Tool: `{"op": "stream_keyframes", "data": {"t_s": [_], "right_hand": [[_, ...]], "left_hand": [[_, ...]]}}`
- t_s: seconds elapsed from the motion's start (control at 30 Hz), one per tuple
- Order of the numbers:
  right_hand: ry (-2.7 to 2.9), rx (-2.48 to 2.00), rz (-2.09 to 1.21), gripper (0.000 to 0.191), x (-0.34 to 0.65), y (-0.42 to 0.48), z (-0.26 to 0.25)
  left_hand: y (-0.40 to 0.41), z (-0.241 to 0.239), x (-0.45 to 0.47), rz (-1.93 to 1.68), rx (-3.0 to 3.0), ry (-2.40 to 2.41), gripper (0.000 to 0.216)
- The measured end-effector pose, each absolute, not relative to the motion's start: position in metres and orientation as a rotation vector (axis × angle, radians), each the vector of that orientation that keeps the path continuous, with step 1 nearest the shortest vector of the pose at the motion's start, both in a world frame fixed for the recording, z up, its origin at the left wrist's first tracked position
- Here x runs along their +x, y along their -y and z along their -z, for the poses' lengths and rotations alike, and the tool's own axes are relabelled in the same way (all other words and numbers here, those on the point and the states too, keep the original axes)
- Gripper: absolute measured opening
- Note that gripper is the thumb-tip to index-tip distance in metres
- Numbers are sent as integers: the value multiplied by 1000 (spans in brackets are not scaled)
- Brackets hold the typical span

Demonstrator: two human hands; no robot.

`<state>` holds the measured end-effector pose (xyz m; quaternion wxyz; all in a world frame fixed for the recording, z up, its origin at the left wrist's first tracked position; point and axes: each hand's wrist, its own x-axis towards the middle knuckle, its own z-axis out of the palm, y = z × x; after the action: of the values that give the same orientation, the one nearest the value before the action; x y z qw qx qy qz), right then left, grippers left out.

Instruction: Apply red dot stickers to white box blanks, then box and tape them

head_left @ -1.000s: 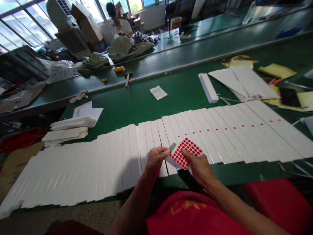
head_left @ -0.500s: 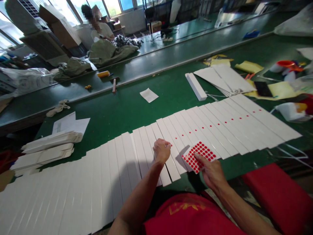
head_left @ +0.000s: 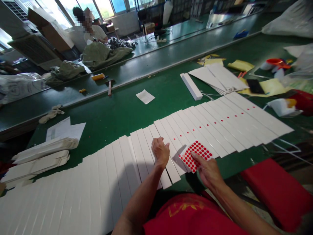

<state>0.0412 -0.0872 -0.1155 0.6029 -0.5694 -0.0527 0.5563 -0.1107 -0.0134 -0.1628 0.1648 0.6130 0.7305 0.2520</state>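
Overlapping long white flat boxes (head_left: 97, 169) lie in a slanting row across the table. My left hand (head_left: 160, 151) rests on the boxes near the middle, its thumb apart from the bent fingers; I see nothing in it, and its fingertips are partly hidden. Beyond it to the right, a line of single red dot stickers (head_left: 200, 127) runs over the boxes, one per box. Close to the near edge, my right hand (head_left: 210, 173) grips a sheet of red round stickers (head_left: 195, 156), thumb on top and fingers hidden underneath.
A small white paper (head_left: 145, 96) and a narrow white box (head_left: 191, 86) lie behind the row. Stacked folded cartons (head_left: 44, 151) sit at left, fanned white cards (head_left: 217, 78) at back right. A red seat (head_left: 276, 192) stands at lower right. A person (head_left: 94, 32) sits across the far bench.
My left hand has loosened from a pinch on a red dot, its thumb now apart; the dot is out of sight. My right hand keeps the sticker sheet. The whole view has shifted slightly.
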Motion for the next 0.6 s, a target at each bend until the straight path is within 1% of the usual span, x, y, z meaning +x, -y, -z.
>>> {"op": "stream_keyframes", "data": {"t_s": [0.03,0.1,0.2,0.33,0.6], "right_hand": [[122,-1317,-1282,34,41,86,115],[120,-1320,-1267,34,40,85,112],[131,-1328,-1250,33,38,82,109],[163,-1345,-1255,32,35,80,109],[219,-1355,-1285,28,29,79,110]], "left_hand": [[14,160,-113,-748,1720,-2064,24],[17,152,-117,-772,1662,-1961,9],[27,135,-124,-780,1596,-1691,18],[40,118,-129,-784,1510,-1407,13],[46,117,-129,-830,1283,-1336,8]]}}
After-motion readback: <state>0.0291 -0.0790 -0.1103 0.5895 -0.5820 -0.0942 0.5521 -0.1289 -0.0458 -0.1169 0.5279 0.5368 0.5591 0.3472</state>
